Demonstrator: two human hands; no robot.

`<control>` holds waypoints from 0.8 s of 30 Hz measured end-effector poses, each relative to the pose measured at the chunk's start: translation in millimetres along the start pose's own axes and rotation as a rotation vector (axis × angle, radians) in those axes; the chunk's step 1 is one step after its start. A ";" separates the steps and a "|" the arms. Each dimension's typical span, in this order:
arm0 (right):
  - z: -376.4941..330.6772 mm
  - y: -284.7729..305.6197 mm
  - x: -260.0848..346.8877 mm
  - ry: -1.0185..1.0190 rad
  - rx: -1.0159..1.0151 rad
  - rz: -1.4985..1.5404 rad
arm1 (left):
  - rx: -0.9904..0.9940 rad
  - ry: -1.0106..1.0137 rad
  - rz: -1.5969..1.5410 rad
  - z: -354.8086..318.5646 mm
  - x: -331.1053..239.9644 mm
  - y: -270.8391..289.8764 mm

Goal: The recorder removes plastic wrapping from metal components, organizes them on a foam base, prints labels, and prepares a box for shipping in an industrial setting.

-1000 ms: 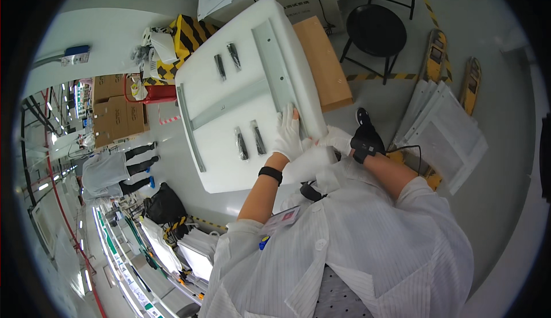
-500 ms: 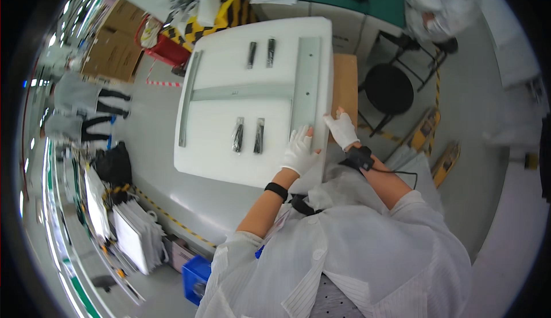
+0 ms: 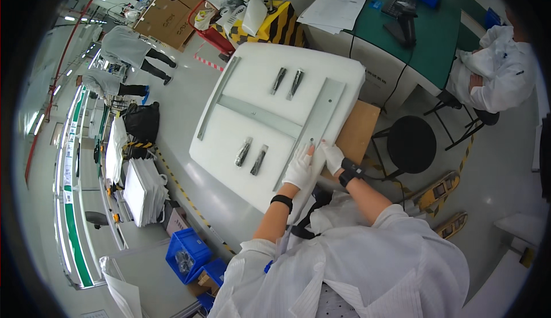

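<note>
A thick white foam block (image 3: 252, 65) lies in front of me. Set in it is an H-shaped layout of grey metal parts: a wide plate (image 3: 326, 108) on the right, a crossbar (image 3: 258, 113) and a narrow rail (image 3: 218, 97) on the left. Several dark, slim items in clear bags, such as the bagged item (image 3: 259, 160), rest in the foam on both sides of the crossbar. My left hand (image 3: 298, 169), white-gloved with bare fingertips, lies stretched over the plate's near end. Beside it, my right hand (image 3: 332, 156) touches the foam's right edge with fingers extended. Neither holds anything.
Brown cardboard (image 3: 360, 126) shows under the foam's right side. A black round stool (image 3: 411, 145) and yellow pallet-truck forks (image 3: 441, 189) are on the right. Beyond stands a green-topped desk (image 3: 427, 48) with a seated person (image 3: 493, 71). Blue bins (image 3: 187, 252) sit lower left.
The view has turned, so the foam block appears tilted and more of the desk shows. My right hand has come closer to my left, onto the foam's edge.
</note>
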State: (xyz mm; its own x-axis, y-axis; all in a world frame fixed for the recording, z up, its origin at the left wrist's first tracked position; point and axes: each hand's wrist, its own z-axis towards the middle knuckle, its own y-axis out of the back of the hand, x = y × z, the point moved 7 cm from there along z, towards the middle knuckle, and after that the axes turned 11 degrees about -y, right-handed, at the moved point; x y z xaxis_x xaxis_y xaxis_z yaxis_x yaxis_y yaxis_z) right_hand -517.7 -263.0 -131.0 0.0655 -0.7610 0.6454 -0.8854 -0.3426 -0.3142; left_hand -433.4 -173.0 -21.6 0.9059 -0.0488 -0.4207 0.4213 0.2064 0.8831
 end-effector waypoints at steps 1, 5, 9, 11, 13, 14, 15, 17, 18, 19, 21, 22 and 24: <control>2.5 2.8 1.8 -0.019 0.085 -0.012 | 0.040 -0.037 -0.030 5.3 -1.6 2.1; -6.2 0.5 0.3 0.084 0.231 -0.122 | 0.093 -0.070 -0.166 6.4 12.5 16.4; -28.4 -2.3 -2.4 0.002 0.264 0.015 | 0.334 0.024 -0.003 7.4 8.5 -2.6; -26.9 -7.0 4.1 -0.007 0.244 -0.048 | 0.304 0.035 0.004 5.6 11.5 -11.8; -33.0 -15.5 3.0 -0.137 0.268 -0.091 | 0.297 0.066 0.007 0.3 18.9 -13.7; -39.3 -9.4 11.2 -0.255 0.260 -0.115 | 0.275 0.068 -0.001 6.1 15.2 -15.3; -17.1 2.7 2.1 -0.061 0.210 -0.208 | 0.293 0.049 0.012 9.9 10.1 -17.4; -27.6 -5.9 34.0 0.303 0.365 -1.002 | 0.291 0.049 0.043 4.8 12.7 -15.5; -49.2 -24.5 39.4 0.688 0.480 -1.768 | 0.292 0.061 0.089 -4.2 13.8 -19.7; -61.5 -32.7 69.4 0.154 0.427 -1.771 | 0.291 0.080 0.135 -8.8 20.9 -20.1; -84.5 -62.7 134.5 0.322 0.176 -1.659 | 0.285 0.063 0.130 -0.4 21.0 -18.2; -89.3 -69.4 167.1 0.472 -0.060 -1.512 | 0.298 0.044 0.124 1.1 17.1 -18.0; -51.0 -75.8 172.7 0.502 -0.150 -1.766 | 0.333 0.017 0.155 13.1 13.1 -14.5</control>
State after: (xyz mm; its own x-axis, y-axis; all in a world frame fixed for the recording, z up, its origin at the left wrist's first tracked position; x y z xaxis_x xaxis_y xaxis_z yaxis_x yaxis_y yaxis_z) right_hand -462.8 -340.4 39.9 0.7505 0.6137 0.2454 0.0238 -0.3962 0.9178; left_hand -427.1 -189.4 -37.2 0.9603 -0.0252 -0.2779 0.2731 -0.1201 0.9545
